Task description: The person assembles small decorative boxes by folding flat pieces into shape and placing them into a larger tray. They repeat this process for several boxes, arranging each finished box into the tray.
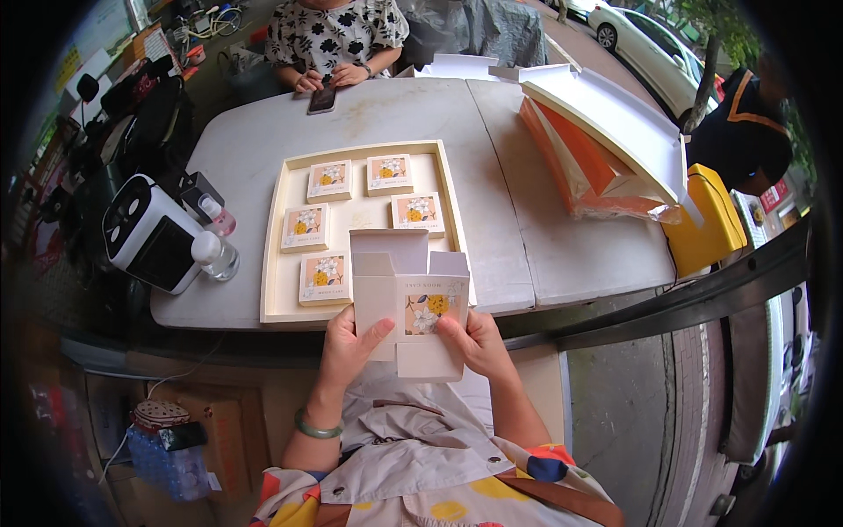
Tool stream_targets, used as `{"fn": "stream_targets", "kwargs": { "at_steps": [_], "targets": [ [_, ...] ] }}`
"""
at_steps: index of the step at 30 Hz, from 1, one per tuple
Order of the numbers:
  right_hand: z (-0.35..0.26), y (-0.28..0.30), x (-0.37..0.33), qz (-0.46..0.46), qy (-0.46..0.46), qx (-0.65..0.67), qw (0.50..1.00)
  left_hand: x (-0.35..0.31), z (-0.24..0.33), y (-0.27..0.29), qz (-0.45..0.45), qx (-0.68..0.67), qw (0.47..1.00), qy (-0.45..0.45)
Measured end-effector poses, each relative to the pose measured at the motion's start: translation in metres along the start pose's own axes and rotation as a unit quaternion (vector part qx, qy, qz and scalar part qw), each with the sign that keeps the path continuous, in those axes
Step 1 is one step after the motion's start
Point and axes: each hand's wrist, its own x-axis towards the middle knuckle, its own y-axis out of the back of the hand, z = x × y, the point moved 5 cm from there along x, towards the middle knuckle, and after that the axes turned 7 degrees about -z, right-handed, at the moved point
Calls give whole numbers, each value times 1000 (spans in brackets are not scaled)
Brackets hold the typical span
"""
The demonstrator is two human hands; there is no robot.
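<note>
Grey table [527,228] beyond both hands' grip [351,344] [472,341] round open white flower-printed carton [413,303].

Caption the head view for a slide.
Both hands, left hand and right hand, hold an open carton over a tray.

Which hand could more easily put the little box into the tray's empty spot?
Probably the right hand. Both hands grip the small box, but the tray's bare corner lies at its near right, just above that hand; the left hand would have to cross over.
</note>
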Motion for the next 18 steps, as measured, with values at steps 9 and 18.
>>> {"fn": "stream_targets", "kwargs": {
  "at_steps": [9,18],
  "targets": [
    [3,-1,-4,-34,1,161,986,5,1,-13,-18,-1,999,-49],
    [-25,-7,0,14,159,-12,987,-1,12,-12,-32,139,988,-61]
  ]
}}
